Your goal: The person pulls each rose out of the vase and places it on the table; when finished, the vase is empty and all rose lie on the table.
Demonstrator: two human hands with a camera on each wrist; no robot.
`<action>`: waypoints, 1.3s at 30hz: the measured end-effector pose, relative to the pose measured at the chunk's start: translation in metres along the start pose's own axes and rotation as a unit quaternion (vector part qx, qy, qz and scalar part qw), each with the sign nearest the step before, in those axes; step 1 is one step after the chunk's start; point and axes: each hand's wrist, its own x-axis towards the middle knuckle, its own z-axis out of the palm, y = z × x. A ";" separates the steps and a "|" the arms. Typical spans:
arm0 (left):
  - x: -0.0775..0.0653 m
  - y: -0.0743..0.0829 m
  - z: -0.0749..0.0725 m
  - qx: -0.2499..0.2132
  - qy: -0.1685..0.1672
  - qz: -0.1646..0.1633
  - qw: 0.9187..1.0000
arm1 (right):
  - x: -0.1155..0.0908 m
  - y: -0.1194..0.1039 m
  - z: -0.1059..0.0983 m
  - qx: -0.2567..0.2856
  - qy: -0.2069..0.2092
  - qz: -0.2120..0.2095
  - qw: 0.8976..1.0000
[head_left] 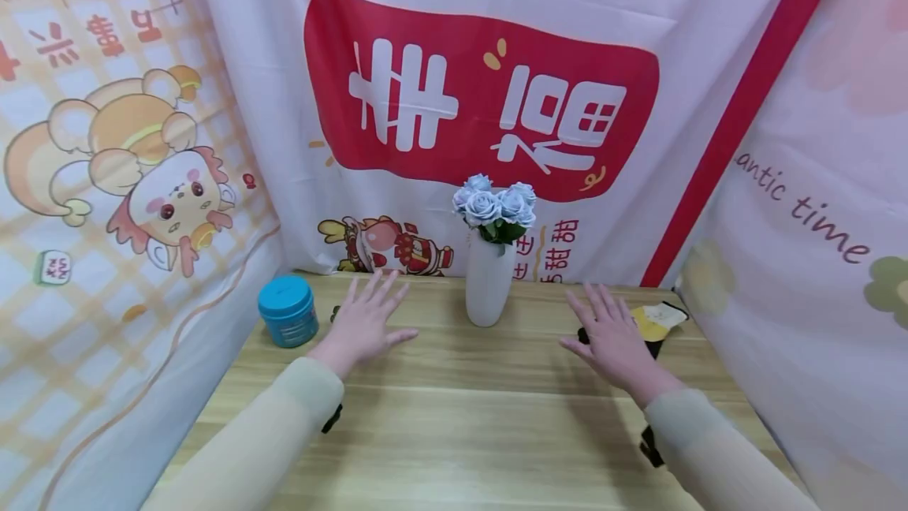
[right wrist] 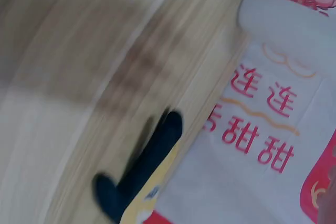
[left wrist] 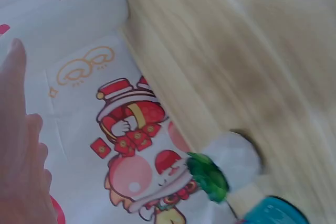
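Both hands are held out with nothing in them. In the head view my left hand (head_left: pixel 365 326) has its fingers spread, beside a blue lidded jar (head_left: pixel 287 312). A white cylindrical thing (left wrist: pixel 239 161) with a green part (left wrist: pixel 207 177) shows in the left wrist view; my left hand mostly hides it in the head view. My right hand (head_left: pixel 612 341), fingers extended, partly covers a black and yellow item (head_left: pixel 656 320), whose dark end (right wrist: pixel 152 156) shows in the right wrist view. Between the hands stands a white vase (head_left: pixel 489 282) holding pale blue roses (head_left: pixel 493 205).
The wooden table (head_left: pixel 454 432) runs back to a printed cloth (head_left: pixel 248 22) with a red panel. More patterned cloth hangs along the left and right sides. The vase stands upright near the table's back edge.
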 end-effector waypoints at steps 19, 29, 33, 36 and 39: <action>0.138 0.066 -0.022 -0.311 -0.046 -0.050 0.948 | 0.118 -0.086 -0.023 0.137 0.036 0.005 0.990; 0.164 0.108 -0.026 -0.485 0.043 -0.123 0.865 | 0.158 -0.106 -0.046 0.352 0.030 0.116 0.928; 0.170 0.110 -0.024 -0.455 0.041 -0.145 0.877 | 0.165 -0.113 -0.051 0.459 0.048 0.151 0.874; 0.171 0.108 -0.027 -0.458 0.029 -0.148 0.876 | 0.169 -0.119 -0.055 0.523 0.055 0.175 0.832; 0.170 0.108 -0.029 -0.451 0.029 -0.147 0.880 | 0.173 -0.123 -0.058 0.556 0.064 0.188 0.807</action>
